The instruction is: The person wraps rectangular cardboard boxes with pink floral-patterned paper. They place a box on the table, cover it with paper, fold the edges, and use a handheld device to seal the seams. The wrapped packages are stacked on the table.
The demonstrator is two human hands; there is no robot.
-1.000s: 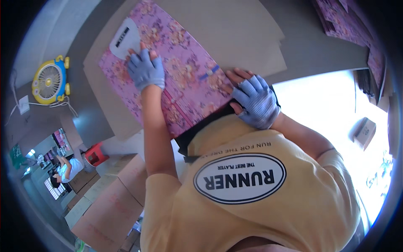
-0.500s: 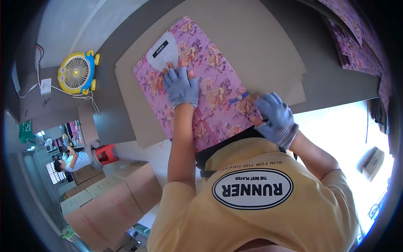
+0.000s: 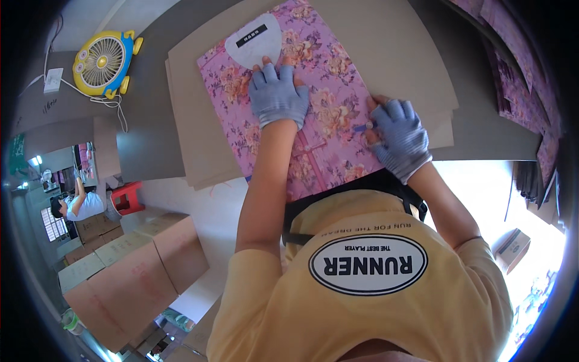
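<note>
1. Right hand (image 3: 399,140), in a grey fingerless glove, pinches a small blue tool (image 3: 364,127) at the right edge of the pink flowered sheet (image 3: 325,114).
2. Left hand (image 3: 277,95) isn't gripping anything, just lies flat and open mid-sheet, pinning it to the cardboard stack (image 3: 392,54) near the worktop's front edge.
3. I'd say keep that palm firm so nothing slides.
4. Yellow fan (image 3: 104,64) at the far left corner.

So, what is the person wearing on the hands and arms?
Both the left hand and the right hand wear light grey-blue knitted gloves with the fingertips cut off, so the finger ends are bare. The forearms are uncovered. Short sleeves of a yellow T-shirt start near the upper arms.
</note>
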